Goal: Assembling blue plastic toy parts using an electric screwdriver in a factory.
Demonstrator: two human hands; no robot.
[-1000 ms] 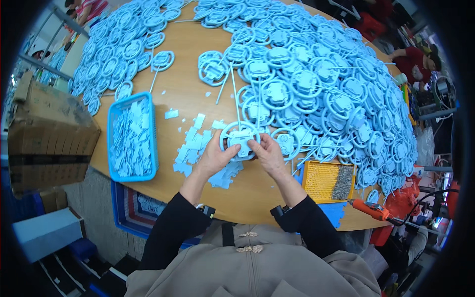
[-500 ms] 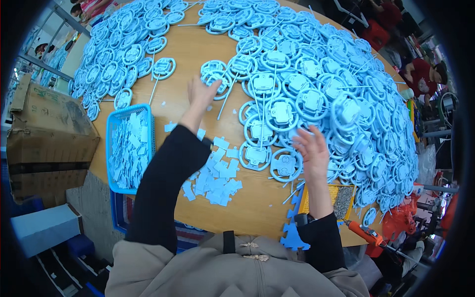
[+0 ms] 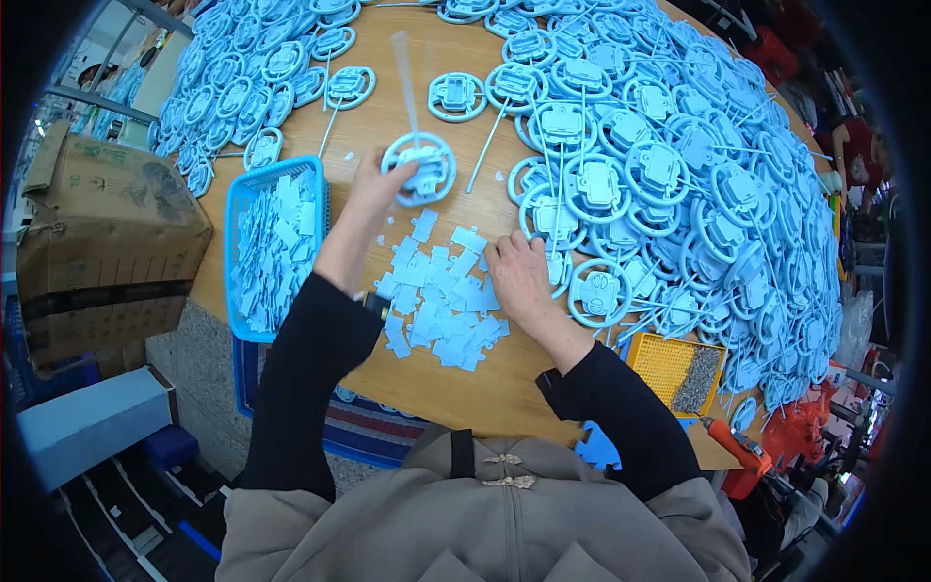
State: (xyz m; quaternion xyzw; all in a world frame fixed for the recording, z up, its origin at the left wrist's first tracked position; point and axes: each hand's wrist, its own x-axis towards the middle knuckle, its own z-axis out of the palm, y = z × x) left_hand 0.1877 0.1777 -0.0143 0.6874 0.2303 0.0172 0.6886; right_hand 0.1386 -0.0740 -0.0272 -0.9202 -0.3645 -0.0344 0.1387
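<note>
My left hand [image 3: 373,190] is closed on the near-left rim of a light blue steering-wheel-shaped plastic piece [image 3: 433,187], held over the table. A thin stick, smeared by motion, extends from its far side. Just nearer lies a loose heap of flat light blue plastic covers [image 3: 444,315] with small tabs. My right hand [image 3: 521,279] is at the heap's right edge, knuckles up and fingers curled down together. Its fingertips are partly hidden, so anything in them cannot be made out. Another wheel piece [image 3: 457,97] lies beyond the held one.
A large pile of wheel pieces [image 3: 659,170] covers the right of the table [image 3: 378,97]; another pile [image 3: 233,97] is at the far left. A blue basket [image 3: 233,276] holds more covers. At right are a yellow tray [image 3: 659,364] of small metal parts and an orange power screwdriver [image 3: 739,448].
My left hand has taken hold of a wheel piece and drawn it nearer. My right hand has moved left, from above the wheel pile to the covers, its fingers curling. The view has shifted.
</note>
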